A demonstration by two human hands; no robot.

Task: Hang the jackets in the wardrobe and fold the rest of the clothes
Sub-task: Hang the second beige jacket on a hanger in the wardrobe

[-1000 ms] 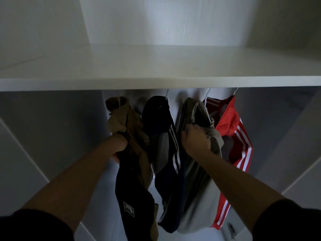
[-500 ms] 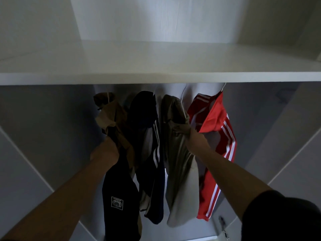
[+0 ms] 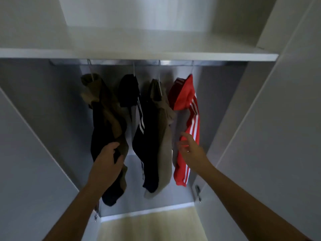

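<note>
Single head view, close, facing forward into wardrobe [image 3: 260, 153], slightly downward; no second view.

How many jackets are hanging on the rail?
4, left to right: tan-and-black jacket, navy white-striped jacket, olive-grey jacket, red white-striped jacket. More could hide behind them.

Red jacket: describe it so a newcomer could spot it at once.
Under the wardrobe's white shelf, a rail carries four hanging garments. The red jacket is the rightmost, next to a beige garment. It alone is bright red with white stripes; the navy jacket is striped too, but dark.
</note>
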